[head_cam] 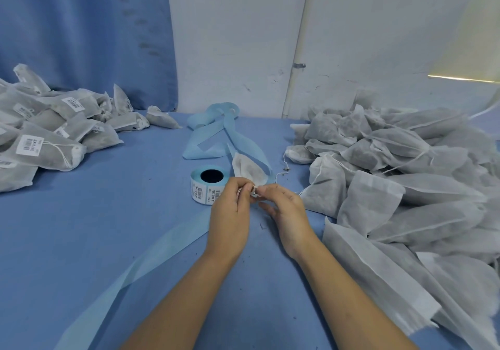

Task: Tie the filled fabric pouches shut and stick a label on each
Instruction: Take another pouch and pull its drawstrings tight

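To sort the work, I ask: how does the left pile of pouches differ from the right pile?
The left pile carries white barcode labels; the right pile shows none. The left pile is smaller and lower; the right pile is larger and heaped higher. Both hold grey filled fabric pouches on the blue table.

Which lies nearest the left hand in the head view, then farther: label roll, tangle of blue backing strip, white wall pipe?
1. The label roll, on the table right beside the left hand.
2. The tangle of blue backing strip, farther back on the table.
3. The white wall pipe, on the back wall.
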Motion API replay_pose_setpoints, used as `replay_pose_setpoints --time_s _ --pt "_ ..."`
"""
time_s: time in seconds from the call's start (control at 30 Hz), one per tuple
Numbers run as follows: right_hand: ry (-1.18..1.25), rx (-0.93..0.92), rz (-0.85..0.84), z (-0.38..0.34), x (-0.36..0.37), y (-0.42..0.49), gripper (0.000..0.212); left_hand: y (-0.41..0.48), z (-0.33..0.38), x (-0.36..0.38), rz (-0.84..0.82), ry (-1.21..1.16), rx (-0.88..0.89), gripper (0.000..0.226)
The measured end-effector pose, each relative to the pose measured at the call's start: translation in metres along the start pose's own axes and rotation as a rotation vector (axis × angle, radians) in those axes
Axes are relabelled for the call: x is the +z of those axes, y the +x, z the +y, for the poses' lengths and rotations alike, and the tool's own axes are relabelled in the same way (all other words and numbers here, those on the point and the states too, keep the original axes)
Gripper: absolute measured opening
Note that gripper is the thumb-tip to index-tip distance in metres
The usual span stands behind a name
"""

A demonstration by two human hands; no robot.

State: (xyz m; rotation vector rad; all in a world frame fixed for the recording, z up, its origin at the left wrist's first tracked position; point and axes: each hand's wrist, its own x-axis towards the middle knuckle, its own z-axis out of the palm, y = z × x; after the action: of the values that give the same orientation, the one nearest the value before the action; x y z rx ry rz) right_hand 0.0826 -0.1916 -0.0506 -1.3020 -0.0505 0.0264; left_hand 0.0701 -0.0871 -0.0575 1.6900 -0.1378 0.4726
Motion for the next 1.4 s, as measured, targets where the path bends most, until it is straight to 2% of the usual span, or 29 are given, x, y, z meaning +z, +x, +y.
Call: replay_pose_setpoints --time_s 0.13,0.3,0.4,0.6,0.83,1.17,1.3,1.4 --pt "0.242 0.086 -0.045 -0.0029 -0.0022 0.0015 0.008 -0.0005 0.0015 0.0009 -0.019 0.002 0.009 0.019" --pt "0.356 0.118 -0.091 -0.005 -0.0018 0.0001 0.011 -0.0002 0.0004 0.0012 -0.016 -0.006 0.004 0.022" --pt "0.344 0.104 -0.082 -0.0054 -0.0015 0.0003 0.016 -0.0006 0.0006 0.0011 -0.022 0.01 0.004 0.022" --pt "0.331 0.1 -0.074 -0.0037 -0.0005 0.0015 0.012 0.0001 0.0 0.0007 -0.003 0.036 -0.001 0.015" --pt "0.455 0.126 -0.081 -0.0057 -0.0012 0.0008 0.019 -0.0006 0.0025 0.0014 0.011 0.063 0.015 0.012" --pt "0.555 0.131 -0.075 -0.0042 -0.0049 0.0028 0.007 0.0011 0.0008 0.002 0.014 0.081 0.015 0.012" --pt "0.547 0.102 -0.084 -0.0035 -0.0051 0.0037 0.02 0.0018 -0.0016 0.0023 0.02 0.094 0.008 0.012" --pt "0.538 0.106 -0.089 -0.0038 -0.0062 0.0038 0.017 0.0018 -0.004 0.0019 0.014 0.118 0.027 0.011"
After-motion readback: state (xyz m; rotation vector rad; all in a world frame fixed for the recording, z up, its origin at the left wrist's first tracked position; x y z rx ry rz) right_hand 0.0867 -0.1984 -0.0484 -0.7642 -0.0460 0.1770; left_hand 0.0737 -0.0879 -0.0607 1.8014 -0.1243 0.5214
